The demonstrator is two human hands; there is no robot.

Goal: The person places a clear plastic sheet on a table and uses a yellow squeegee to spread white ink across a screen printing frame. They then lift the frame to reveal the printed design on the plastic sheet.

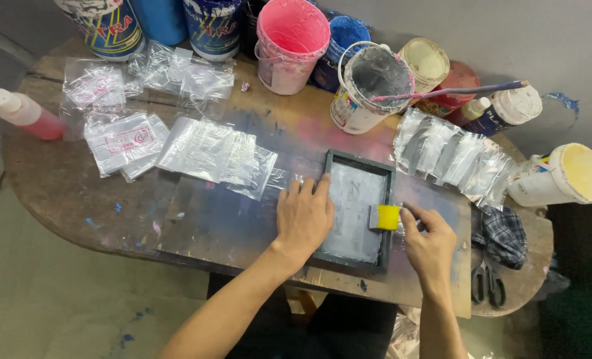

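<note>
A small dark-framed printing screen [357,161] lies flat on the paint-stained wooden table [203,226], its mesh coated in silvery grey ink. My left hand [302,216] presses flat on the frame's left edge. My right hand [429,242] grips a small yellow squeegee [387,217] that rests on the mesh near the frame's right side.
Clear plastic bags lie in overlapping rows at left [216,154] and at right [452,156]. Paint buckets stand at the back: pink [291,43], grey with a stirring stick [370,86], yellow [569,174]. A pink bottle [24,114], checked rag [502,234] and scissors [487,282] lie at the edges.
</note>
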